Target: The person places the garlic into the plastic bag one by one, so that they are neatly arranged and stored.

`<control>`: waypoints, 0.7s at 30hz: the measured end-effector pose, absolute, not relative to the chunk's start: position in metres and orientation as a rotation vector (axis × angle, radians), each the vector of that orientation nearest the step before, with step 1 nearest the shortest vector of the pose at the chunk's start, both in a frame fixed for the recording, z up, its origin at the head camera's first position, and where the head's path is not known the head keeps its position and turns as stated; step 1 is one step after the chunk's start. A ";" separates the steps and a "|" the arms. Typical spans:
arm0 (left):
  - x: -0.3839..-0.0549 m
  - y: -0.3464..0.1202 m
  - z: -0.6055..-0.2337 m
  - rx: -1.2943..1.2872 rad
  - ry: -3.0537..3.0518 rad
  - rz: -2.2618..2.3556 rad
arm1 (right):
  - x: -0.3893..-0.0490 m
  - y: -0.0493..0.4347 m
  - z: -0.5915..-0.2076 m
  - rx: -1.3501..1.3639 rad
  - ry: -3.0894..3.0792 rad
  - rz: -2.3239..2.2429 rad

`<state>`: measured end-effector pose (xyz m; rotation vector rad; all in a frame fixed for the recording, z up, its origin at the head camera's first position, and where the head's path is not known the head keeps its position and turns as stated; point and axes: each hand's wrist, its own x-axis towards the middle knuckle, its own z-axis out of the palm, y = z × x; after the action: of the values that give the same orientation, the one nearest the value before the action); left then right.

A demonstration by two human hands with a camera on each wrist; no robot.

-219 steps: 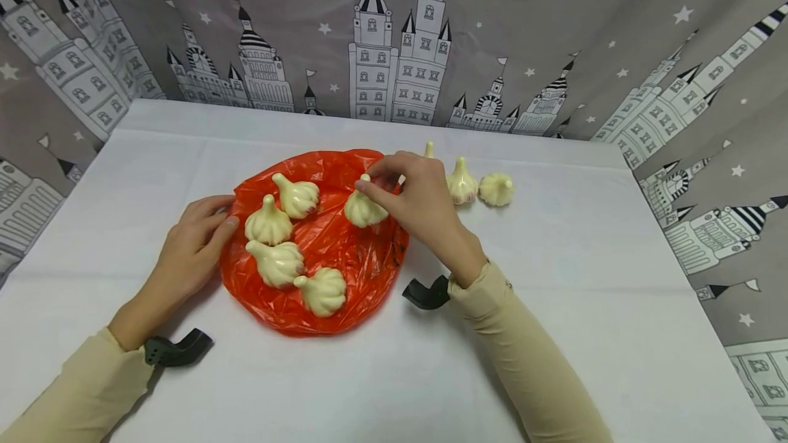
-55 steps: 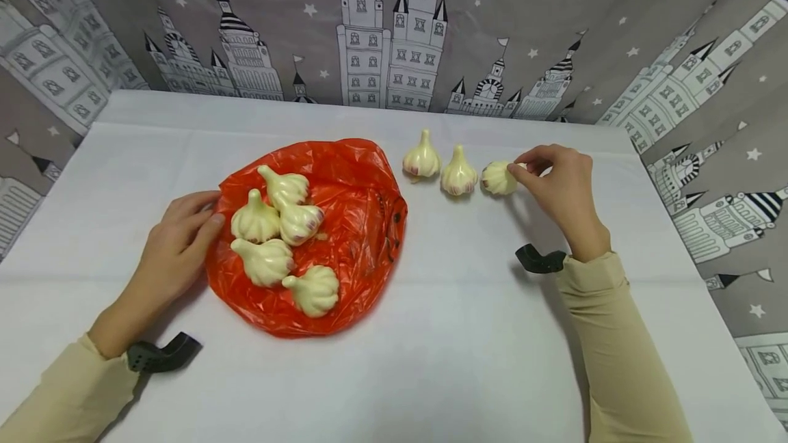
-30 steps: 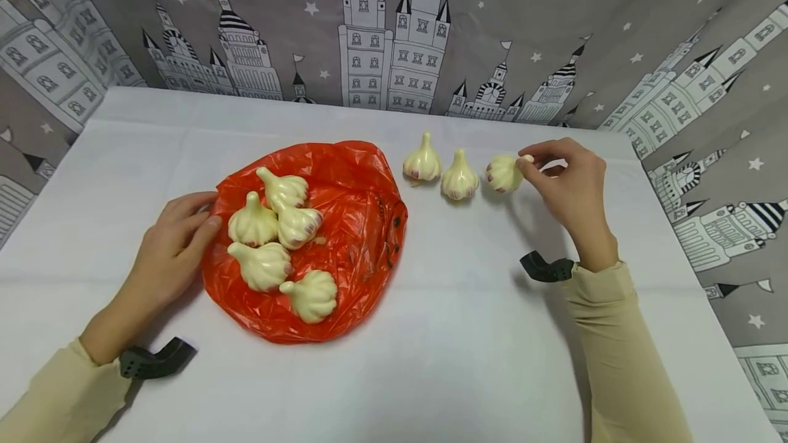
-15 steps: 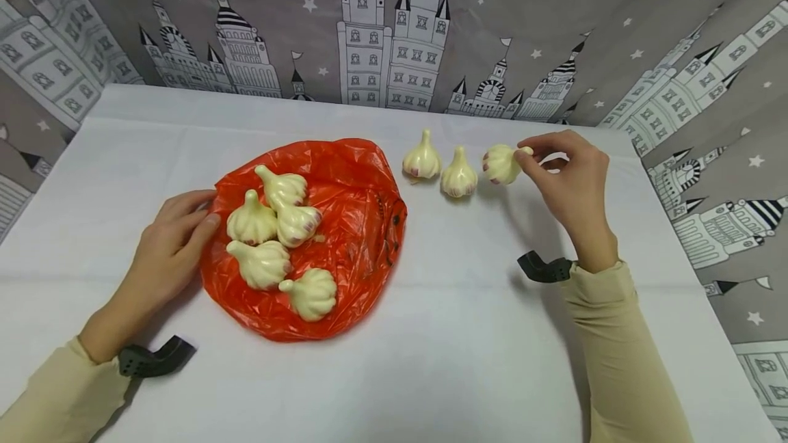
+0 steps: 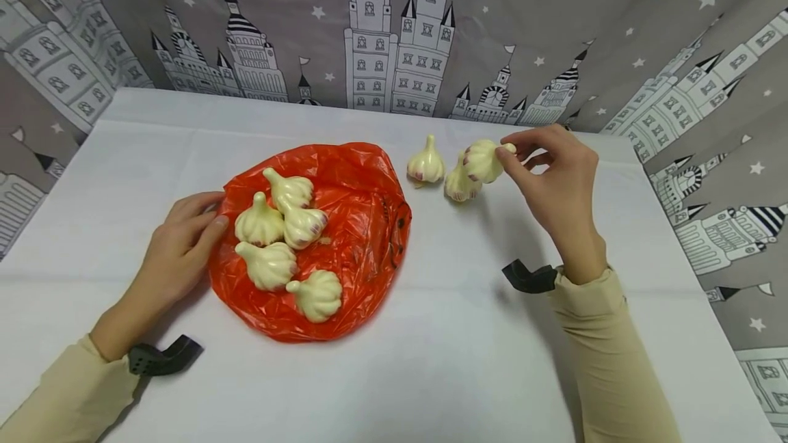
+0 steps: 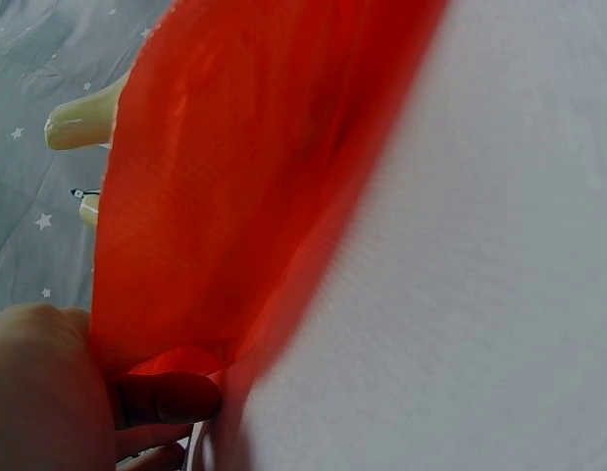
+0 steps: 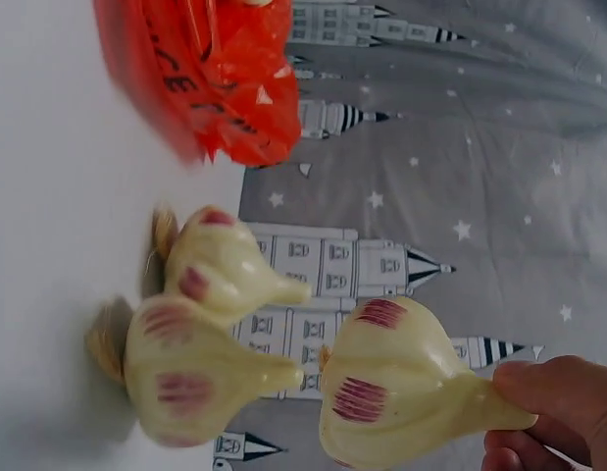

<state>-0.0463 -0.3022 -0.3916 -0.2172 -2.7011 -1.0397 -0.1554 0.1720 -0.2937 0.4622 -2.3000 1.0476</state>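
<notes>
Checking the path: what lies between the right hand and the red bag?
In the head view: the held garlic bulb, a second bulb partly hidden by it, then a third bulb nearer the bag.

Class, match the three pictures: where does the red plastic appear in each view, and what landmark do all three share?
Head: the red plastic lies left of centre, bearing five garlic bulbs.
Left wrist: it hangs large from the top edge, mostly left of centre.
Right wrist: it sits at the top, left of centre.
Shared landmark: the grey starred cloth, top in head, left in left wrist, right in right wrist.
</notes>
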 end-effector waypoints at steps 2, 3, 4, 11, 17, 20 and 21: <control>-0.046 -0.302 -0.392 -0.218 -2.696 -1.038 | -0.154 0.165 -0.292 0.474 -2.291 1.054; -0.046 -0.302 -0.392 -0.218 -2.695 -1.037 | -0.154 0.161 -0.291 0.479 -2.291 1.054; -0.046 -0.302 -0.392 -0.218 -2.694 -1.037 | -0.154 0.157 -0.291 0.486 -2.291 1.059; -0.045 -0.302 -0.393 -0.219 -2.696 -1.037 | -0.148 0.123 -0.290 0.603 -2.273 1.080; -0.044 -0.301 -0.392 -0.215 -2.701 -1.037 | -0.145 0.086 -0.289 0.745 -2.272 1.107; -0.044 -0.301 -0.391 -0.214 -2.704 -1.033 | -0.144 0.067 -0.288 0.804 -2.271 1.142; -0.044 -0.300 -0.391 -0.211 -2.705 -1.033 | -0.144 0.061 -0.288 0.820 -2.272 1.151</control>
<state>-0.0440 -0.3004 -0.3908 -0.2111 -2.7048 -1.0328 -0.1436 0.0610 -0.2883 0.8204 -2.2722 1.1509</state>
